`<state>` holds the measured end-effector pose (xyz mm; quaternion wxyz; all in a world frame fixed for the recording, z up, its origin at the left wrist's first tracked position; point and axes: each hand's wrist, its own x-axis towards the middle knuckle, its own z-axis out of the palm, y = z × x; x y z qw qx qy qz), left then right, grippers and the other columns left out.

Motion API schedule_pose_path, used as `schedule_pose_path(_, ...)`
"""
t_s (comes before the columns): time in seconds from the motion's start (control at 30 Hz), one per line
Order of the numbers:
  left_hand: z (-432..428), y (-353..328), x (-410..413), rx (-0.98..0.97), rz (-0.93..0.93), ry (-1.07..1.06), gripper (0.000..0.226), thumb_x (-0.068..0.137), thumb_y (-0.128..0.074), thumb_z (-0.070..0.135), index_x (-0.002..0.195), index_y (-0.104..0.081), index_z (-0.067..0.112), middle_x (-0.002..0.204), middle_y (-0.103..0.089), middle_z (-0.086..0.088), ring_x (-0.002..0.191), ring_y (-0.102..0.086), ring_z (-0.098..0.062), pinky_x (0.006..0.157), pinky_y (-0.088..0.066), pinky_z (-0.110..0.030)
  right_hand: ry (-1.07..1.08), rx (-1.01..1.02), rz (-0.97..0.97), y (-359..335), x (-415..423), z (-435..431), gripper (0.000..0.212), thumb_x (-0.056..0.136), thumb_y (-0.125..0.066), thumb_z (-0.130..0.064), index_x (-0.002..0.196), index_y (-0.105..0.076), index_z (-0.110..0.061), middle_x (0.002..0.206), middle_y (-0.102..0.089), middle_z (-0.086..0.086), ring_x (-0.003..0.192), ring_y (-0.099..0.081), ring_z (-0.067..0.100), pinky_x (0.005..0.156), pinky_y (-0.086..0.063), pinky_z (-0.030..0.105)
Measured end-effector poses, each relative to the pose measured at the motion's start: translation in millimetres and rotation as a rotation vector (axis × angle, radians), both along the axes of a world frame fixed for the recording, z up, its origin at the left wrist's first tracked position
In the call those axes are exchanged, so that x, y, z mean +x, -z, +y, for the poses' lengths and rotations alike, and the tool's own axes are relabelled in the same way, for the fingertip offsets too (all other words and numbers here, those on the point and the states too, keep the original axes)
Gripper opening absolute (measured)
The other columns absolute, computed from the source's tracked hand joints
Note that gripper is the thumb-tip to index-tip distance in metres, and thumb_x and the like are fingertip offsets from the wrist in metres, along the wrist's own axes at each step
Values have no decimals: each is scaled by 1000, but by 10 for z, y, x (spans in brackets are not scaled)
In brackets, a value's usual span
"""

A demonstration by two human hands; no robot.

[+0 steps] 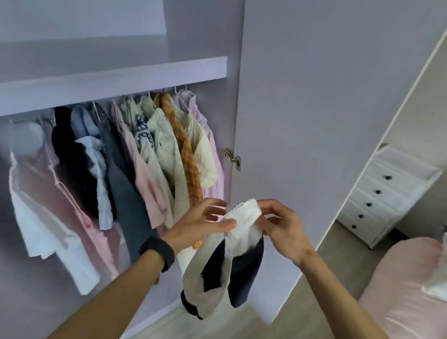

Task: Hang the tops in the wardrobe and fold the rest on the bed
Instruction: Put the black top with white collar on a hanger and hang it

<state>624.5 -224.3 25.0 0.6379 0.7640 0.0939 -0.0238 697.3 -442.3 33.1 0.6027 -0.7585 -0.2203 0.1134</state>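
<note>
Lace-edged white-and-navy garment, pinched on top by left hand and right hand, hanging free before door, crowded tops left

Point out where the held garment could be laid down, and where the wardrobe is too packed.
Free for the garment: the pink bed cover between the white item and its near edge, and the shelf above the hanging tops, bare where visible. Crowded: those tops, packed together right up to the hinge.
</note>
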Motion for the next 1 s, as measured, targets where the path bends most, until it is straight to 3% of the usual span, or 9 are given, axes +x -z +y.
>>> schedule_pose_path(0.13,135,635,-231,284,199,-129,62,77,-84,45,130,-54,30,128,-58,9,117,-53,-8,95,-42,-23,-11,140,229,66,241,95,15,95,-63,-5,99,-67,-19,103,-71,5,88,-70,18,67,-56,25)
schedule_pose_path(0.27,224,1083,-404,574,350,-154,30,96,-63,40,121,-61,24,116,-68,1,97,-63,-16,85,-50,-28,-17,240,392,177,398,96,14,96,-58,-1,100,-62,-14,89,-73,2,75,-71,14,62,-56,25)
schedule_pose_path(0.4,236,1061,-401,530,317,-413,16,99,-58,30,110,-65,21,95,-68,-1,75,-60,-16,63,-44,-24,-106,107,407,353,589,-39,25,93,-50,5,102,-59,-16,89,-71,2,73,-68,18,61,-56,28)
schedule_pose_path(0.53,367,664,-280,426,213,-536,7,96,-62,26,100,-66,21,94,-67,4,88,-63,-18,68,-49,-17,-305,-25,421,507,815,-310,48,87,-49,9,111,-69,-27,101,-65,7,83,-66,20,69,-57,33)
schedule_pose_path(0.67,459,265,-222,494,185,-558,9,93,-64,26,98,-66,18,92,-70,0,89,-66,-20,84,-55,-38,-428,55,624,644,925,-347,41,76,-47,13,97,-70,-13,102,-62,12,99,-62,31,82,-58,39)
schedule_pose_path(0.73,458,135,-237,498,149,-599,6,92,-65,24,95,-66,19,85,-70,4,81,-67,-15,80,-55,-35,-480,130,807,681,941,-298,38,66,-57,-2,100,-71,-8,104,-62,15,101,-60,36,85,-57,43)
schedule_pose_path(0.8,443,55,-277,500,131,-634,2,91,-66,23,89,-64,23,83,-70,7,78,-67,-13,75,-53,-30,-555,89,879,684,923,-209,55,59,-75,-26,110,-71,-6,109,-67,16,102,-65,35,88,-57,44)
schedule_pose_path(0.9,454,-15,-389,511,123,-672,8,90,-66,21,84,-64,27,81,-70,10,74,-66,-7,66,-48,-20,-581,-104,697,746,813,12,37,78,-81,-36,109,-75,-17,116,-68,9,100,-68,25,88,-55,38)
schedule_pose_path(1.0,537,-75,-545,565,145,-719,6,90,-65,24,85,-63,28,82,-68,13,66,-62,3,54,-42,-9,-636,-374,167,805,683,249,18,90,-75,-32,106,-73,-39,111,-70,-11,99,-67,16,83,-54,30)
